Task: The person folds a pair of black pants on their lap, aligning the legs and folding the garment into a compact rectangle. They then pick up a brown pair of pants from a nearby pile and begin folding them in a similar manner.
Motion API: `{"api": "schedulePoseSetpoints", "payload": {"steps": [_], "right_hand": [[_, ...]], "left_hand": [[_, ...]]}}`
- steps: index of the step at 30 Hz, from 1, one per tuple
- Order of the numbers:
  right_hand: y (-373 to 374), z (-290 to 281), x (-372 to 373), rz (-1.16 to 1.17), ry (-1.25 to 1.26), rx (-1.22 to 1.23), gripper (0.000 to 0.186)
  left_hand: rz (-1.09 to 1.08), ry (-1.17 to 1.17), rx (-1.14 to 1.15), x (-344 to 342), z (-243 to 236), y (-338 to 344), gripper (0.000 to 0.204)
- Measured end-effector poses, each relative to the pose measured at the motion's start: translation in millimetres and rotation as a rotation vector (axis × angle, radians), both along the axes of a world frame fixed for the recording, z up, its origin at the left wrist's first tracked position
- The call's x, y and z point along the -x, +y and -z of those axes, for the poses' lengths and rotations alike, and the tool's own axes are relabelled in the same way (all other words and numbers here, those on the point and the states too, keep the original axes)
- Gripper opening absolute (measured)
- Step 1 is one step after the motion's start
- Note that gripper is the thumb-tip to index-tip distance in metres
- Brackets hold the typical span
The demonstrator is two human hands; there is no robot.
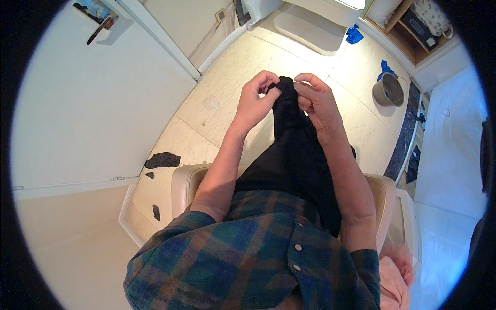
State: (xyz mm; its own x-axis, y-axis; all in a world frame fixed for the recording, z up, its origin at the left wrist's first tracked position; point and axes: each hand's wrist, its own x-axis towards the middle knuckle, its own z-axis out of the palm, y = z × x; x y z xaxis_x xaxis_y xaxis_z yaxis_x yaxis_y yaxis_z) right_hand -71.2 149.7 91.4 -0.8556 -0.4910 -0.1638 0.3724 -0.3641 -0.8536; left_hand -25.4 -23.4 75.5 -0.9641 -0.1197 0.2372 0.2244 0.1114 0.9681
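A black cloth [295,132] stretches from my lap up to my fingers, its far end bunched. My left hand [257,101] is closed on that bunched end, the thumb pressing on top and the fingers curled behind. On the other side my right hand [320,103] brings thumb and forefinger to the cloth's right edge, the remaining fingers curled in. Whether a fine thing such as a needle or thread sits between those fingertips is too small to tell. Where the cloth ends and my own dark clothing starts over my legs cannot be made out.
I sit in a beige chair [179,188]. Black scraps [163,160] lie on the pale floor by the white door [98,108]. To the right stand a grey bucket [381,94] and an open shelf [408,46]. Pink fabric [393,281] hangs behind at lower right.
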Motion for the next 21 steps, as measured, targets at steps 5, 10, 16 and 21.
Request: {"api": "schedulePoseSetpoints", "payload": {"steps": [5, 10, 16, 21], "right_hand": [[-2.9, -5.7, -4.3, 0.014, -0.023, 0.026, 0.01], [-0.4, 0.2, -4.8, -0.017, -0.039, 0.079, 0.007], [0.2, 9.3, -1.6, -0.036, -0.025, 0.03, 0.006], [-6.0, 0.9, -7.8, -0.012, 0.236, -0.209, 0.011]], "left_hand": [[0.001, -0.105, 0.147, 0.7, 4.8, -0.9, 0.01], [0.052, -0.251, -0.469, 4.8, 7.4, -4.4, 0.009], [0.187, -0.278, -1.131, 5.9, 9.9, -18.2, 0.009], [0.165, -0.282, -1.14, 3.6, 2.1, -14.1, 0.01]]}}
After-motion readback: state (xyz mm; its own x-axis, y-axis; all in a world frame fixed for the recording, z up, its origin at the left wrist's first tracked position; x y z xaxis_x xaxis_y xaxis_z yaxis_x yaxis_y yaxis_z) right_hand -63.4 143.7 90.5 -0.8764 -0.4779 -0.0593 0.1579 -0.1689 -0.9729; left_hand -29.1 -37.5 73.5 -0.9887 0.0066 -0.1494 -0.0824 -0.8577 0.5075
